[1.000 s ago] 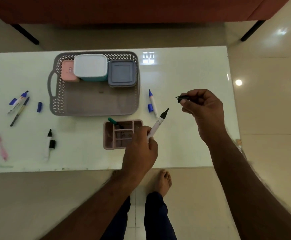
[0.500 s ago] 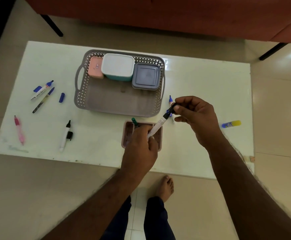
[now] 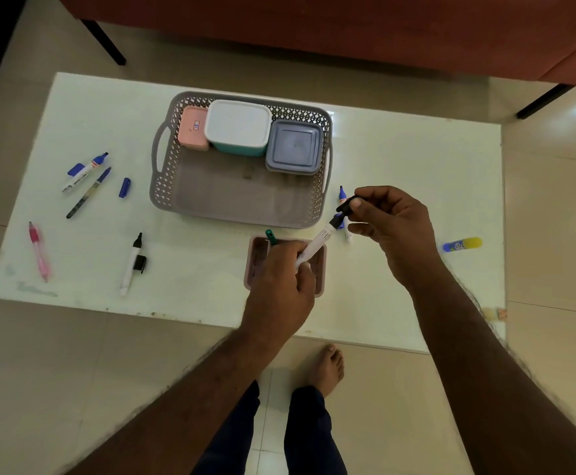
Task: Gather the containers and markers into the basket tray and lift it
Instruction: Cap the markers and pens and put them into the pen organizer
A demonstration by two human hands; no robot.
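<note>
A grey basket tray (image 3: 238, 200) sits on the white table and holds a pink container (image 3: 193, 132), a white-lidded teal container (image 3: 238, 126) and a grey container (image 3: 293, 147). My left hand (image 3: 279, 286) grips a white black-tipped marker (image 3: 317, 246) above a pink compartment tray (image 3: 257, 258) with a green marker (image 3: 271, 236) in it. My right hand (image 3: 393, 224) pinches the black cap (image 3: 346, 204) just off the marker's tip. A blue marker (image 3: 343, 197) lies partly hidden behind my right hand.
Left of the basket lie two blue markers (image 3: 86, 171), a blue cap (image 3: 124, 187), a pink pen (image 3: 40, 252) and a black marker with its cap beside it (image 3: 131, 264). A yellow-and-blue glue stick (image 3: 462, 244) lies at the right. A red sofa stands beyond the table.
My right hand brought the black cap from apart down to the marker's tip. The camera view shifted, so the glue stick came into view.
</note>
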